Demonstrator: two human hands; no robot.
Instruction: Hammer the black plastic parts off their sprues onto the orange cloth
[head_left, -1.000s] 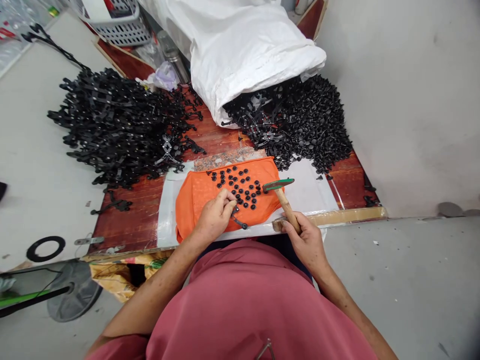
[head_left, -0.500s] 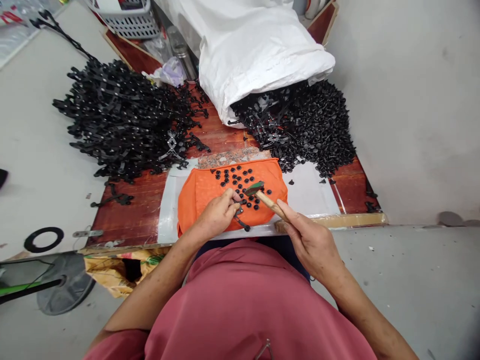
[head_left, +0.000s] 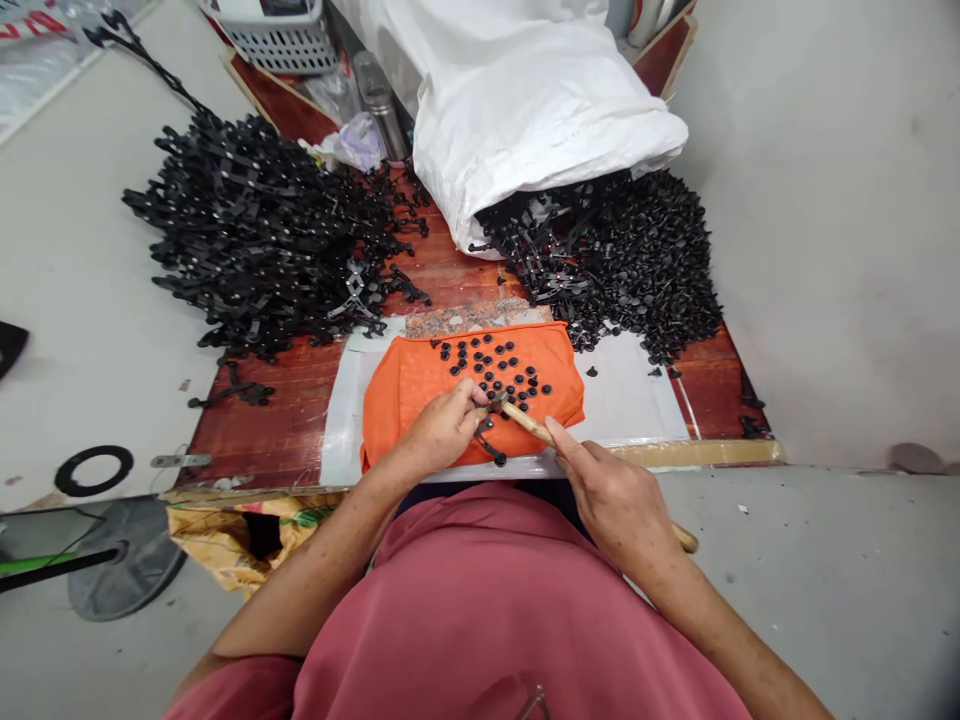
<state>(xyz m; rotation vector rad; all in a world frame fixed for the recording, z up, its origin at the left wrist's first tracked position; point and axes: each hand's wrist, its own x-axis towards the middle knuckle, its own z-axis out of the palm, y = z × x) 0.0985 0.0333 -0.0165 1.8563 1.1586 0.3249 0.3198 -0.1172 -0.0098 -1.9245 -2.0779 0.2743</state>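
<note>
My right hand (head_left: 619, 500) is wrapped round the wooden handle of a hammer (head_left: 529, 422); its small metal head is beside my left fingertips. My left hand (head_left: 444, 428) pinches a black linked plastic part (head_left: 491, 450) above an orange cloth-covered pad (head_left: 420, 370). Several small round black pieces (head_left: 510, 365) are spread over the pad, some partly hidden by my hands and the hammer. The pad lies on a white sheet (head_left: 341, 410) at the table's front edge.
A tall heap of black linked parts (head_left: 255, 230) stands at the left. From a white sack (head_left: 547, 110) at the back, black parts spill into a pile of small black pieces (head_left: 660, 270). A grey basket (head_left: 277, 42) and a metal flask (head_left: 386, 115) stand behind.
The hammer head has come down and left to my left fingertips, and its handle end now shows behind my right wrist. The whole view has shifted slightly.
</note>
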